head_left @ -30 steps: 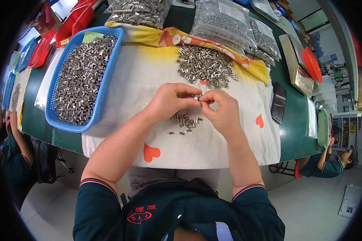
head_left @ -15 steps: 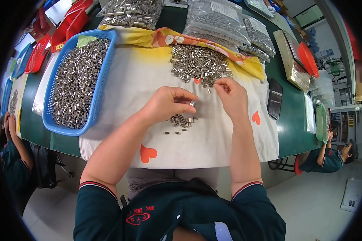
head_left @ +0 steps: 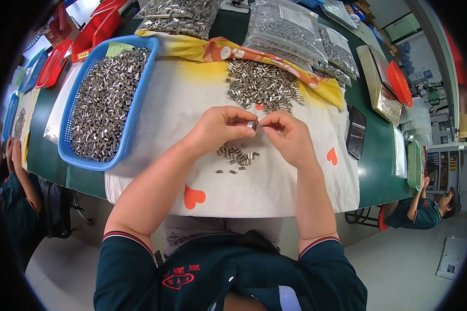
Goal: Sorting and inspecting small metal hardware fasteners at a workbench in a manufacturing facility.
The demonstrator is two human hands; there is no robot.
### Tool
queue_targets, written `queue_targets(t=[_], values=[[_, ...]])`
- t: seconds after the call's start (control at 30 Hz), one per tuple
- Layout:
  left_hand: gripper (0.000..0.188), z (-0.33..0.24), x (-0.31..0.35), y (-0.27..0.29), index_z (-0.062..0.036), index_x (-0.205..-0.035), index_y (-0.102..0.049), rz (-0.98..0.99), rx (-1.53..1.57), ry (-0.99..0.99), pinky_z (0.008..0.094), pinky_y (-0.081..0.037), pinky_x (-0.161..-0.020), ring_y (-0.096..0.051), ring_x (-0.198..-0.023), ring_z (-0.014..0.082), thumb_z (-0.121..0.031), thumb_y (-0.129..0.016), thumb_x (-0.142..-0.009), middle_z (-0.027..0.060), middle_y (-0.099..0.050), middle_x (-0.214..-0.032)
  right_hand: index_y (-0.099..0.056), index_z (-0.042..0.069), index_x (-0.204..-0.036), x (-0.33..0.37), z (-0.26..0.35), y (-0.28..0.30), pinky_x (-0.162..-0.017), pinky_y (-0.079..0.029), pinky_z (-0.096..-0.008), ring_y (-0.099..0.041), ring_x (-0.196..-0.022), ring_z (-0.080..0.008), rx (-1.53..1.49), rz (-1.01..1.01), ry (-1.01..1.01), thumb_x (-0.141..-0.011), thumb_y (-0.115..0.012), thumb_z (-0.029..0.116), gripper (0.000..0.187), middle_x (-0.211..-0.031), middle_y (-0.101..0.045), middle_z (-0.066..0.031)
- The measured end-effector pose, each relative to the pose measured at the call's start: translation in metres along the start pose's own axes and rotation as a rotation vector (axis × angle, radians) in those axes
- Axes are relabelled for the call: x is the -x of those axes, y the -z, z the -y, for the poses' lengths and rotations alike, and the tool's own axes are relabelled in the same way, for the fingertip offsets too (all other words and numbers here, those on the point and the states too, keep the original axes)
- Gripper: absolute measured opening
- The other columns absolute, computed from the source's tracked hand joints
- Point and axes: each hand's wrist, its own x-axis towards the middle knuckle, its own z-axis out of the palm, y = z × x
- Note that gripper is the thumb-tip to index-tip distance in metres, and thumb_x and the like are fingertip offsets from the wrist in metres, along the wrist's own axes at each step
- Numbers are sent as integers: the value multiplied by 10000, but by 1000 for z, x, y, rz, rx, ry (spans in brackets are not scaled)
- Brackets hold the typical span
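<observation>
My left hand (head_left: pixel 220 127) pinches a short, round, shiny metal piece (head_left: pixel 252 125) between thumb and fingers. Close against it, my right hand (head_left: pixel 289 136) is closed at the fingertips on a small metal sleeve, mostly hidden by the fingers. Just beyond both hands lies a large pile of small metal sleeves (head_left: pixel 262 85) on a white cloth (head_left: pixel 150 103) printed with hearts. Below my left hand is a smaller scatter of the same sleeves (head_left: pixel 237 155), a few of them lying apart toward me.
A blue basket (head_left: pixel 124 147) full of metal sleeves stands at the left. Clear bags of metal parts (head_left: pixel 285 31) line the far side. A dark phone (head_left: pixel 356 132) lies right of the cloth. Co-workers sit at both sides, one with a green basket (head_left: pixel 414 165).
My right hand has moved left from the near edge of the large pile to the round metal piece. The left hand stays nearly in place, still pinching that piece.
</observation>
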Motion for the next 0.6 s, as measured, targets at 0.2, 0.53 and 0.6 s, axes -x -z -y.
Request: queue_targets(t=[0.2,0.53,0.6], values=[[283,1,-1,2,13,-997,-597,36,-51,13,195,-456,-643,-552,-734,61,-54,-671,-732,30,-611,-841,-538,8,-805,2,0,-4,-668,-453,-234,-548,-702,-114,-126,69,-23,-691,-581,0,122,-766,-566,-32],[287,-4,5,-6,9,-973,-620,28,-272,8,215,-465,-657,-568,-733,77,-59,-685,-702,59,-636,-843,-529,13,-791,5,12,2,-607,-469,-258,-567,-650,-147,215,149,17,-661,-589,14,143,-720,-574,-60],[287,-4,5,-6,11,-972,-620,46,-264,0,217,-466,-657,-570,-735,79,-63,-685,-703,61,-636,-845,-527,13,-788,5,12,1,-604,-468,-258,-566,-649,-145,200,140,17,-662,-592,16,141,-718,-573,-61]])
